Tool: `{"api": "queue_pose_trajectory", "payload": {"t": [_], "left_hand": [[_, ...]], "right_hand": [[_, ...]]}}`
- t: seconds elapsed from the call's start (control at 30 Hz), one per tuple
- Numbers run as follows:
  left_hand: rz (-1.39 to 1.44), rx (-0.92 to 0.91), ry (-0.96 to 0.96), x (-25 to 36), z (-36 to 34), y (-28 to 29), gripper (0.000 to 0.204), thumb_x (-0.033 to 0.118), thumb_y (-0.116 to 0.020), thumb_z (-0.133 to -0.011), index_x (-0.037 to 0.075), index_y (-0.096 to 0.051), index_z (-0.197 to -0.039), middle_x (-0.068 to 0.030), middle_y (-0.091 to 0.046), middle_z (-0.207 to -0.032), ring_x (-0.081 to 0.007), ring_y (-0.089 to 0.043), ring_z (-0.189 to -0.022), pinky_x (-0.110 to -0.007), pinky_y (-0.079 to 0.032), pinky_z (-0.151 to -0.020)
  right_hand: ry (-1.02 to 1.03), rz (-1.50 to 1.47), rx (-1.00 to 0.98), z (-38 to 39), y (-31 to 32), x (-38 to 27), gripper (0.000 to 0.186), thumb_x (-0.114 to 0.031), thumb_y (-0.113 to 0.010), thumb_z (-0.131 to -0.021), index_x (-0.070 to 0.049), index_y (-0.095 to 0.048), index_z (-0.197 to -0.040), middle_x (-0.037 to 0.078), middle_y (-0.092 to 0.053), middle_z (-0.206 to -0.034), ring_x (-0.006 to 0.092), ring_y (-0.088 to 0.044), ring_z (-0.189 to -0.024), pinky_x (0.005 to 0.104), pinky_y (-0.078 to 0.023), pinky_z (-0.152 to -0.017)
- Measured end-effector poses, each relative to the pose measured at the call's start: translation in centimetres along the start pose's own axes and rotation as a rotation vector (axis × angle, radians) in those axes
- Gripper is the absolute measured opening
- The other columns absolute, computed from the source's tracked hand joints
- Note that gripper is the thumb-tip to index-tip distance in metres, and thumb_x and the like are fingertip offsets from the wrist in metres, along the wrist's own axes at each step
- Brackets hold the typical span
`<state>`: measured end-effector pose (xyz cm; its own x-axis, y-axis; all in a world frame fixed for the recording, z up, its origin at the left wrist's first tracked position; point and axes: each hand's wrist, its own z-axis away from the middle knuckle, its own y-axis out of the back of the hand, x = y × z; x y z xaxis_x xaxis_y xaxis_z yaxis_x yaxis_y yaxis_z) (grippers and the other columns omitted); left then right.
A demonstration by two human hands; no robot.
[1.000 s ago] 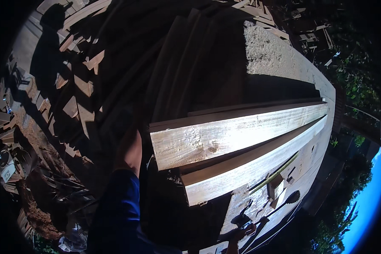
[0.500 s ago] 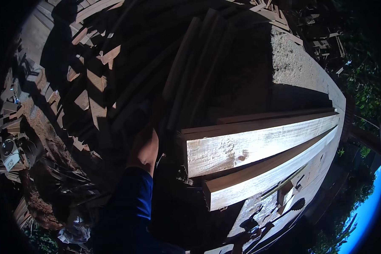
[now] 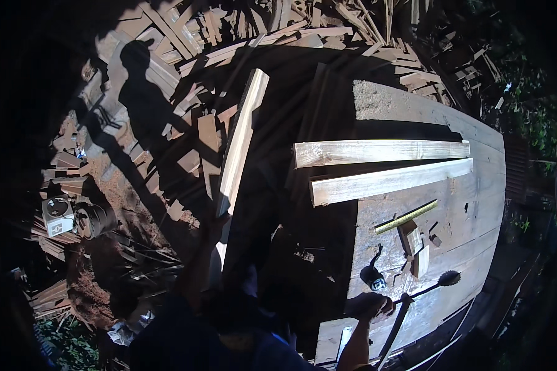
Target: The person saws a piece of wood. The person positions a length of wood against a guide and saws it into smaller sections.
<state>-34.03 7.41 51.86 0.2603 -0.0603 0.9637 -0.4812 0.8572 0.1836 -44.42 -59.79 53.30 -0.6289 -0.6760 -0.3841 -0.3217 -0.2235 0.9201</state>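
My left hand (image 3: pixel 218 222), in shadow at lower centre, is closed on a long pale timber plank (image 3: pixel 241 145), which slants up and away. My right hand (image 3: pixel 368 305) is closed at the lower part of the sunlit plywood bench, beside a dark rod with a toothed disc (image 3: pixel 449 278); what it holds is unclear. Two pale boards (image 3: pixel 380 150) (image 3: pixel 393 180) lie across the bench's upper part. Below them are a yellow measuring stick (image 3: pixel 406 216), small wood blocks (image 3: pixel 419 260) and a dark, cylindrical tool (image 3: pixel 374 278).
The bench (image 3: pixel 470 229) fills the right side. Heaped offcuts and slats (image 3: pixel 210 25) lie across the ground beyond and to the left, with sawdust, a white boxy device (image 3: pixel 58 216) and a dark coiled item (image 3: pixel 93 219). A person-shaped shadow falls on the scrap. Foliage borders the right.
The view has swung, showing more ground and bench. A pale plank now stands out in sunlight in my left hand. The two boards appear smaller and higher in view.
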Motion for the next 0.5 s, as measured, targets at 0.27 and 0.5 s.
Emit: {"api": "queue_pose_trajectory", "payload": {"t": [0.27, 0.5], "left_hand": [[0.339, -0.158, -0.071, 26.1, 11.5, -4.9, 0.053, 0.018, -0.078, -0.089, 0.005, -0.053, -0.134, -0.0074, -0.067, -0.116, -0.0164, -0.064, -0.105, -0.032, -0.050, -0.094], [0.342, -0.654, -0.178, 35.5, 20.4, -15.0, 0.049, 0.026, -0.064, -0.099, 0.000, -0.049, -0.138, -0.0182, -0.070, -0.116, -0.0281, -0.070, -0.103, -0.041, -0.054, -0.096]], "right_hand": [[-0.076, -1.087, -0.040, 3.9, 9.9, -11.8, 0.042, -0.017, -0.057, -0.103, 0.000, -0.046, -0.140, 0.016, -0.052, -0.136, 0.0256, -0.055, -0.121, 0.0383, -0.045, -0.104], [0.365, -1.531, -0.710, 5.3, 25.6, -27.3, 0.055, -0.022, -0.070, -0.098, 0.000, -0.047, -0.143, 0.015, -0.061, -0.129, 0.0236, -0.060, -0.121, 0.0356, -0.049, -0.101]]}}
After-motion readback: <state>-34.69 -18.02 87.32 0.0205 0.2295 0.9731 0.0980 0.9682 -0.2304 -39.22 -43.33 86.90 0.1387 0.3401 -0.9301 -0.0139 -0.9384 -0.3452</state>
